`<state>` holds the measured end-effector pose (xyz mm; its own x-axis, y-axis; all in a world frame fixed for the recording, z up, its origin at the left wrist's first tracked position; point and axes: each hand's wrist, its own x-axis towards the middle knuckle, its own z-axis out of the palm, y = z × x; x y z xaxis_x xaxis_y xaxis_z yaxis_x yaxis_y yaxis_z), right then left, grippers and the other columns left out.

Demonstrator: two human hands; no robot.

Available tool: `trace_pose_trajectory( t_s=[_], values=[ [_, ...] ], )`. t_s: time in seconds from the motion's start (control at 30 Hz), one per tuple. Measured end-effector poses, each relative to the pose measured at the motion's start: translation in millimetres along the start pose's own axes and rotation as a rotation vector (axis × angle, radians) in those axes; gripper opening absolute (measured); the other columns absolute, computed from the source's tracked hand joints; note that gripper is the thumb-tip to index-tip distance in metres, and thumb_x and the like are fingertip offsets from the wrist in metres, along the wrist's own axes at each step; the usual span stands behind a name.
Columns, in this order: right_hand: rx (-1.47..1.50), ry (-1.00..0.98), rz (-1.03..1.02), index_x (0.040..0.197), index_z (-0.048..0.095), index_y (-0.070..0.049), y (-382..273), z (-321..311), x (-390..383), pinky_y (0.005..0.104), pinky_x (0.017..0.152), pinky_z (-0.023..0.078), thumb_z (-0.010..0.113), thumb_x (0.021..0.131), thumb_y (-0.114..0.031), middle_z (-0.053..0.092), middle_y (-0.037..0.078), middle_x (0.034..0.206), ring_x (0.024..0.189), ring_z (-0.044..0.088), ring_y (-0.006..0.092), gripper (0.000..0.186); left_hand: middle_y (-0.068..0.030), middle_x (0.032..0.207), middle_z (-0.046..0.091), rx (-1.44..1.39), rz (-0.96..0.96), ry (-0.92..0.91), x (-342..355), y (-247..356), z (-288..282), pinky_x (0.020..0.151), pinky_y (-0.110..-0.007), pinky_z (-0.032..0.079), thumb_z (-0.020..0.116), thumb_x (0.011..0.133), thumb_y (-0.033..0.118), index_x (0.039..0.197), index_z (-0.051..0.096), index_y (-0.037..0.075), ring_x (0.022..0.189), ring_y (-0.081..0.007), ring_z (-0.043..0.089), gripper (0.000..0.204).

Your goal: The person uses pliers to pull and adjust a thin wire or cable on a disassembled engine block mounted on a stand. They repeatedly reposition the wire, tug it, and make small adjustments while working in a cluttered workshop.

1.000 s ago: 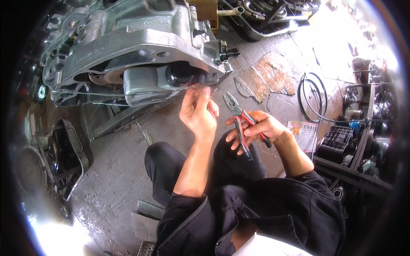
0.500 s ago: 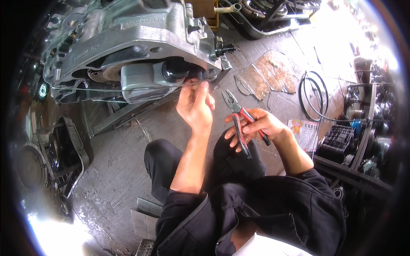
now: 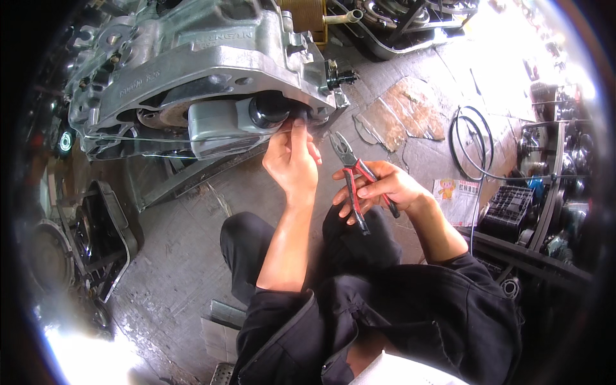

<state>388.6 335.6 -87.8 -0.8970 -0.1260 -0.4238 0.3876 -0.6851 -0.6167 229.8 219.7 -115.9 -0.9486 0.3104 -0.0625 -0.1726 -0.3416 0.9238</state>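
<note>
A large silver cast-metal gearbox housing [image 3: 186, 67] fills the upper left. In its opening sits a grey box-shaped part [image 3: 218, 125] with a round black cap [image 3: 266, 110] beside it. Thin clear wire [image 3: 154, 140] stretches along the housing's lower edge toward my left hand [image 3: 290, 157]. That hand is closed in a pinch at the opening's right end, just below the black cap; the wire's end is hidden by the fingers. My right hand [image 3: 391, 186] grips combination pliers [image 3: 350, 165] with red and black handles. Their handles are spread, and the jaws point up, away from the housing.
Flattened brown cardboard [image 3: 401, 112] lies on the floor beyond the pliers. A looped black cable [image 3: 457, 144] is to its right, near a printed sheet [image 3: 457, 199]. Racks of metal parts [image 3: 539, 212] line the right side. A metal-framed part [image 3: 102, 237] stands at left.
My left thumb and fingertips have shifted slightly at the opening. The pliers have moved a little to the left. The housing sits slightly farther right and lower in view.
</note>
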Motion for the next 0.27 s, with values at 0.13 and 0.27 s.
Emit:
trace_pose_trajectory(
  t_s=[0.13,0.27],
  values=[
    [-0.012,0.023,-0.056,0.147,0.039,0.01,2.4,4.5,-1.9,0.0525,0.087,0.062,0.057,0.094,-0.001,0.065,0.035,0.122,0.103,0.071,0.0461,0.057,-0.0073,0.064,0.06,0.044,-0.033,0.038,-3.7,7.2,0.9,0.041,-0.027,0.041,0.068,0.1,0.018,0.088,0.062,-0.005,0.042,-0.0133,0.054,0.027],
    [0.012,0.051,-0.087,0.147,0.039,0.009,9.6,6.2,-5.0,0.0526,0.086,0.062,0.06,0.094,-0.003,0.064,0.035,0.124,0.104,0.071,0.0458,0.059,-0.0112,0.067,0.065,0.022,-0.027,0.06,-6.0,4.4,-0.3,0.043,-0.029,0.043,0.068,0.101,0.022,0.087,0.062,-0.002,0.044,-0.0149,0.056,0.029]
  ],
)
